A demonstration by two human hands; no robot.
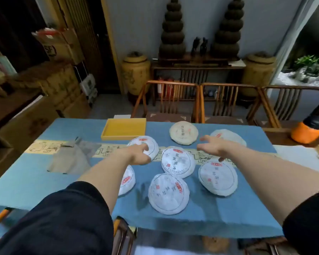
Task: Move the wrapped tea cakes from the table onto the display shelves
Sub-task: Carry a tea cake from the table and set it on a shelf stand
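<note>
The left hand point(139, 153) has its fingers curled over the near edge of one wrapped tea cake point(145, 146); whether they have closed into a firm grip cannot be told, since the fingertips hide the contact. The right hand point(213, 147) hovers with fingers spread wide and holds nothing, above the gap between a cream-wrapped cake point(184, 133) toward the far edge of the table point(44, 177) and a white cake point(228, 137) partly hidden behind the wrist. Three further cakes lie in full view: one at the table's middle point(178, 161), one toward the near edge point(168, 194), one to the right of these point(217, 178). Another point(127, 180) shows partly under the left forearm. All seven rest flat on the blue cloth; the middle cake and the near one appear to touch at their rims. A yellow tray point(123, 128) sits at the far edge, a grey folded cloth point(70, 155) toward the left. Each cake is judged to be a dense, rigid disc with thin paper wrapping that may tear or slide. Recommended hold: fingers under the rim, thumb on top, avoiding any pull on the loose folds of paper.
</note>
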